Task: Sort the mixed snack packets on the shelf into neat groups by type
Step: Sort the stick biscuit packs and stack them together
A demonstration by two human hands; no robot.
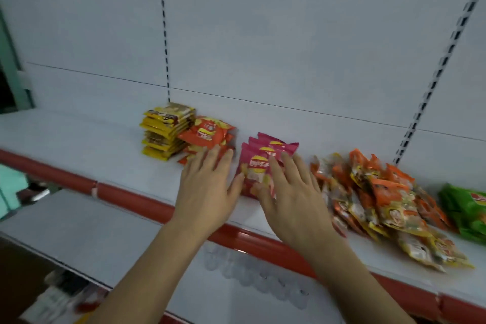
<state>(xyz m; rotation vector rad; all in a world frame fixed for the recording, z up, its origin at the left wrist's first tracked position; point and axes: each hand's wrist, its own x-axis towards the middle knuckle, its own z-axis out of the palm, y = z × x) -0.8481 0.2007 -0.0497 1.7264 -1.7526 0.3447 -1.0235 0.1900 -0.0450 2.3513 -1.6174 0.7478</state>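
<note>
We have both hands on the shelf (79, 144), either side of the pink packets (259, 163), which lie dead ahead of us in a small overlapping stack. Its long axis runs away from us toward the back wall, tilted slightly right. Our left hand (207, 187) lies flat with straight fingers, its thumb touching the stack's left edge and its fingertips (217, 148) reaching the orange packets (207, 134) just beyond. Our right hand (289, 189) rests spread over the stack's right side, fingers straight and pressing down; neither hand grips anything. The 2 hands are about equally near the stack, so the coming move, as we judge it, is a squeeze from both sides to square it up.

Nothing on the shelf is a container; the groups simply sit on the bare board behind the red front rail (131, 196). From left to right we see a tidy yellow stack (165, 134), the orange packets leaning against it, the pink packets, a loose sprawling heap of orange-and-yellow packets (381, 200) just beside our right hand, then green packets (465, 208) at the frame edge. That heap looks to us the least sorted.
</note>
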